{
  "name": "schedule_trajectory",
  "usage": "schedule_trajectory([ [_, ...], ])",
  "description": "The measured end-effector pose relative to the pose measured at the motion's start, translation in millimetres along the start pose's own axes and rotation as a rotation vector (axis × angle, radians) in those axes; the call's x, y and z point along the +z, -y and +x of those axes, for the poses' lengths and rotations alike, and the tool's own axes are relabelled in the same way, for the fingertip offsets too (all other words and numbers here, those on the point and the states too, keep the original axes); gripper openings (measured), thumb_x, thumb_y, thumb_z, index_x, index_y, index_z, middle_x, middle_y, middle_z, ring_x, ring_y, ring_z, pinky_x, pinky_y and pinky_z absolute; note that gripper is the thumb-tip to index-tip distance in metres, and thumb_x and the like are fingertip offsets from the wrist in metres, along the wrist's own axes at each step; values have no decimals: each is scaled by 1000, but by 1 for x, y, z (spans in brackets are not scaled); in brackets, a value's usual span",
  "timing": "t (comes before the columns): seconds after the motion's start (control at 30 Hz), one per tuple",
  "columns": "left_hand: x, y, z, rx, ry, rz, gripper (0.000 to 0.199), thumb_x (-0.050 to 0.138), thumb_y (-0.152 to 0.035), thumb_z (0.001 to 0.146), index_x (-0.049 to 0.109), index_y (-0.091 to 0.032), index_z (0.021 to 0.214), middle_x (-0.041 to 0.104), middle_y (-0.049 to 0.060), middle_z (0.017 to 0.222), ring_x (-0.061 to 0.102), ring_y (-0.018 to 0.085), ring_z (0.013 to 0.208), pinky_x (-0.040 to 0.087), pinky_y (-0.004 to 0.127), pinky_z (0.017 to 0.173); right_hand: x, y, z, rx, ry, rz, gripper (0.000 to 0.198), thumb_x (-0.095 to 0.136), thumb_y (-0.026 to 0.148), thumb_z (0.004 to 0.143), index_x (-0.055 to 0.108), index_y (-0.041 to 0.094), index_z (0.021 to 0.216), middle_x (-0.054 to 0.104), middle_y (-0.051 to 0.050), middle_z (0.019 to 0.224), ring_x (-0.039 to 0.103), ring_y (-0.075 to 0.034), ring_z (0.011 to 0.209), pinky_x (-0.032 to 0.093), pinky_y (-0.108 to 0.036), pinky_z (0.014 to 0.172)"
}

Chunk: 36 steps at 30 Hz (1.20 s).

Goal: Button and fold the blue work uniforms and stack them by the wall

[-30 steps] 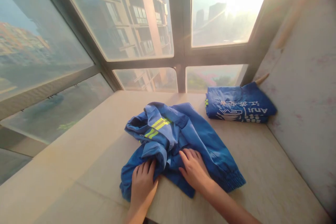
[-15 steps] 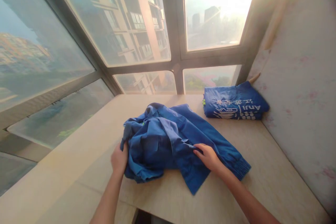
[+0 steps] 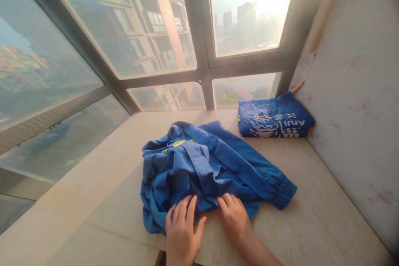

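Both hands (image 3: 184,229) touch the blue jacket (image 3: 177,174) on the ledge (image 3: 324,199).

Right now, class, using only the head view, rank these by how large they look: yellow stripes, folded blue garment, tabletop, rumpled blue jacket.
1. Tabletop
2. Rumpled blue jacket
3. Folded blue garment, farther from the camera than the jacket
4. Yellow stripes, partly covered by cloth
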<state>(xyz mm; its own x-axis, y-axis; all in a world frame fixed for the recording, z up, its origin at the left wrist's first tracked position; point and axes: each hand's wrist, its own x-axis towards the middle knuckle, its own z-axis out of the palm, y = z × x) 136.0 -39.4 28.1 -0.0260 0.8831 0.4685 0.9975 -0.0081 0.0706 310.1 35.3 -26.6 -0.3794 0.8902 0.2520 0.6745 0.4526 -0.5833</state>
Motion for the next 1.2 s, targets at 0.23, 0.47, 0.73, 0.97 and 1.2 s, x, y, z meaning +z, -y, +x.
schedule_trajectory([
  [0.23,32,-12,31,-49,115,-33,54,57,-10,77,58,-21,130,65,11,125,58,29,114,38,48,103,-62,-8,41,403,397,1121,35,53,50,88,65,18,82,61,0,72,54,-15,65,40,-25,59],
  [0.47,38,10,66,7,462,-269,44,47,-9,82,65,-22,120,71,5,116,65,22,105,47,36,94,-48,-49,57,502,221,1124,45,67,60,73,60,16,70,56,2,64,48,-13,62,37,-24,58],
  [0.73,5,-14,56,37,634,-186,59,47,-3,72,59,-20,128,63,8,129,56,25,121,37,43,108,-19,-51,35,209,8,808,23,52,29,85,71,17,93,70,-6,90,63,-22,88,46,-31,82],
  [0.97,17,-60,49,-263,450,-291,34,45,-41,93,64,-21,114,68,9,111,64,25,101,50,39,88,-15,-43,24,51,-125,751,33,40,13,84,70,20,98,68,-6,93,64,-19,90,49,-30,83],
  [1.2,72,-53,37,-286,238,-390,28,44,-14,88,68,-16,104,69,10,102,65,23,98,52,37,89,-5,-39,34,91,9,468,20,60,22,81,71,19,97,70,-7,94,66,-22,89,51,-31,84],
])
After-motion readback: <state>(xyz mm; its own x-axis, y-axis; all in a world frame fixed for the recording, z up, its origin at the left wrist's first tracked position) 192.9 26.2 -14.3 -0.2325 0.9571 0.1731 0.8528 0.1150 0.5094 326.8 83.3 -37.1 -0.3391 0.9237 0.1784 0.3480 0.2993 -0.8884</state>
